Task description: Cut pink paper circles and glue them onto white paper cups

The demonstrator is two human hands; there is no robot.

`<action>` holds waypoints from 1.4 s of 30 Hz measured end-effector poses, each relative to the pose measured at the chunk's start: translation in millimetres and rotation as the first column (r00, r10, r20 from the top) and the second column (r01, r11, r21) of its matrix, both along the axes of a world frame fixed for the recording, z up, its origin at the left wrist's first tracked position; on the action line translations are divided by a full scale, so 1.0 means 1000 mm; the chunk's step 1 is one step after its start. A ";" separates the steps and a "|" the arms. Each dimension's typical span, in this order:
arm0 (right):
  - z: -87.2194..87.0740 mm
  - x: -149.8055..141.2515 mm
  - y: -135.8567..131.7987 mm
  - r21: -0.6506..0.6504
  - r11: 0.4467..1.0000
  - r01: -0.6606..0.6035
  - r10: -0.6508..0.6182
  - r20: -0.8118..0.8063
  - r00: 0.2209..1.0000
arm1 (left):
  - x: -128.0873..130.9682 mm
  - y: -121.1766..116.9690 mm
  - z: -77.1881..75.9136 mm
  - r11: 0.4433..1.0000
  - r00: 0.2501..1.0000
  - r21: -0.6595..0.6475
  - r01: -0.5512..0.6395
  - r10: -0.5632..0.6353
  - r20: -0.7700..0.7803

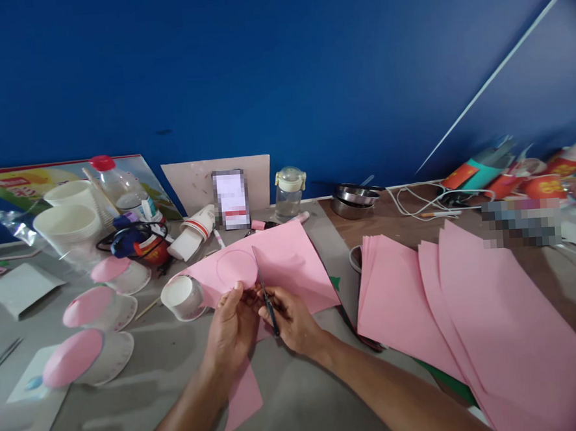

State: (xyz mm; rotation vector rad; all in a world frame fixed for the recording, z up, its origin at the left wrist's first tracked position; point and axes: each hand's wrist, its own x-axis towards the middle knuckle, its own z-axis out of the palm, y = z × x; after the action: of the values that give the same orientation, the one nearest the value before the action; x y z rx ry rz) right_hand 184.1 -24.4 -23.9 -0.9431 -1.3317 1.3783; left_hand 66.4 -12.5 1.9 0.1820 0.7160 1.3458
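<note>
The pink sheet (291, 261) lay at the frame's center, flat-toned, a circle outlined on its left part, a narrower piece hanging toward the lower middle. The left hand (233, 319) pinched its near edge, thumb on top; the right hand (294, 319) gripped dark-handled scissors (269, 304), blades across the paper beside the circle. Below spread a gray tabletop (156, 386) — brown wood (391, 225) showed toward the right. At center left stood a white paper cup (180, 297), near three pink-topped cups (86, 358) in a row. More pink sheets (489, 307) fanned across the lower right. A phone (231, 199) leaned upright at upper center, before a blue wall (280, 79).
</note>
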 end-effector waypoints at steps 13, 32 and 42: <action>-0.002 0.000 0.001 -0.039 0.999 0.020 -0.018 0.042 0.999 | -0.003 0.004 -0.008 0.999 0.996 0.045 -0.016 0.020 -0.089; -0.003 0.002 0.003 -0.081 0.997 0.011 -0.009 0.025 1.000 | -0.008 0.007 -0.010 0.999 0.986 0.042 -0.025 0.032 -0.163; -0.004 0.007 0.005 -0.049 0.998 0.029 -0.024 0.110 0.994 | -0.008 0.005 -0.010 1.000 0.980 0.015 -0.013 0.016 -0.201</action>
State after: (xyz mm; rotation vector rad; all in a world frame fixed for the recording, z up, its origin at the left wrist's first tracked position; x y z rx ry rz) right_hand 190.7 -19.1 -28.1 -1.0804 -1.3662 1.3621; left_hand 58.4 -7.4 -8.5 0.3279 0.8788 1.3591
